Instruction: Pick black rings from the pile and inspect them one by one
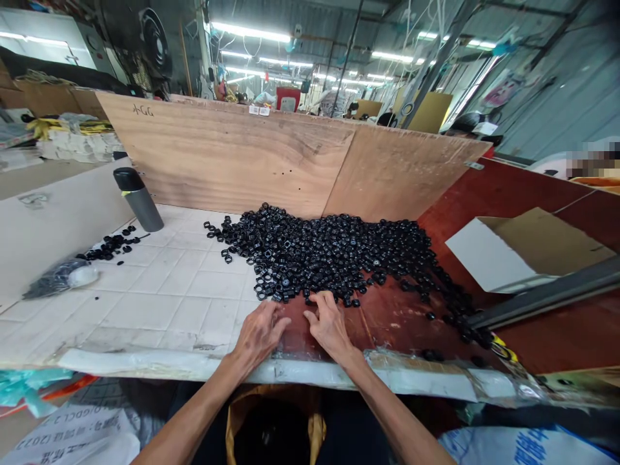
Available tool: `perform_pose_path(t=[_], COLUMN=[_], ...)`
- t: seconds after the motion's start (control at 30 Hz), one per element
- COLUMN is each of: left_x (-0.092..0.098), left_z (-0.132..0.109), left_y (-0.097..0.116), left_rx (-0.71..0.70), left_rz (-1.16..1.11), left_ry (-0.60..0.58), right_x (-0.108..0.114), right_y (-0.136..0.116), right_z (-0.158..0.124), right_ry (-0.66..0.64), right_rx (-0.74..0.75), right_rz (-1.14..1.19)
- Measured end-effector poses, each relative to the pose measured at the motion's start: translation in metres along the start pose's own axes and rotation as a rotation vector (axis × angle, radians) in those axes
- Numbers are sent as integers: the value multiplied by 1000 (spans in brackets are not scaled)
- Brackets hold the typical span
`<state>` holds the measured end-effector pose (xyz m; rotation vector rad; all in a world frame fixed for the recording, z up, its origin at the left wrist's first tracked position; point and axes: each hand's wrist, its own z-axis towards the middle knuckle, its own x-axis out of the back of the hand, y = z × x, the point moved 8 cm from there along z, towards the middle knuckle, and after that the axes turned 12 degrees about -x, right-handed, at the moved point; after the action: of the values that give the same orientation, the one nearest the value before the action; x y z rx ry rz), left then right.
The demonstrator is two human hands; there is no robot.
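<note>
A big heap of small black plastic rings point(334, 252) lies on the bench against a plywood backboard point(242, 155). My left hand point(259, 334) rests palm down at the heap's near edge, fingers bent and reaching to the closest rings. My right hand point(329, 323) lies beside it, fingers spread flat and curled slightly, its tips touching rings at the front of the pile. I see nothing gripped in either hand. A sack opening point(271, 420) hangs below the bench edge between my forearms.
A dark grey bottle point(138, 199) stands at the left, with a small scatter of black rings point(111, 245) and a plastic bag of parts point(61, 278) nearby. A folded cardboard sheet point(523, 252) and a metal bar point(547, 297) lie to the right.
</note>
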<state>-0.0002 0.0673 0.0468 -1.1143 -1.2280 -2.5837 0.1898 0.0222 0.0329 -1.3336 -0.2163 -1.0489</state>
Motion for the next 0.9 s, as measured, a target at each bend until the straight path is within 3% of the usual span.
perform_pose_path(t=[0.07, 0.17, 0.3, 0.43, 0.57, 0.67, 0.77, 0.9], left_x=[-13, -36, -41, -41, -39, -37, -44, -49], left_z=[26, 42, 33, 20, 20, 23, 24, 26], left_y=[-6, -19, -23, -24, -31, -43, -44, -38], left_rx=[-20, 31, 5, -72, -58, 126, 281, 377], left_rz=[104, 252, 337, 270, -1, -395, -771, -904], left_ry=[11, -120, -134, -94, -13, 97, 135, 139], right_x=[-9, -19, -24, -21, -17, -21, -34, -37], right_y=[4, 11, 9, 2, 14, 27, 31, 25], right_z=[11, 12, 3, 3, 11, 15, 13, 11], right_ry=[43, 75, 5, -67, -132, -199, -338, -429], right_rx=[65, 82, 120, 131, 8, -116, -235, -314], right_rz=[-51, -60, -13, 37, 288, 500, 688, 850])
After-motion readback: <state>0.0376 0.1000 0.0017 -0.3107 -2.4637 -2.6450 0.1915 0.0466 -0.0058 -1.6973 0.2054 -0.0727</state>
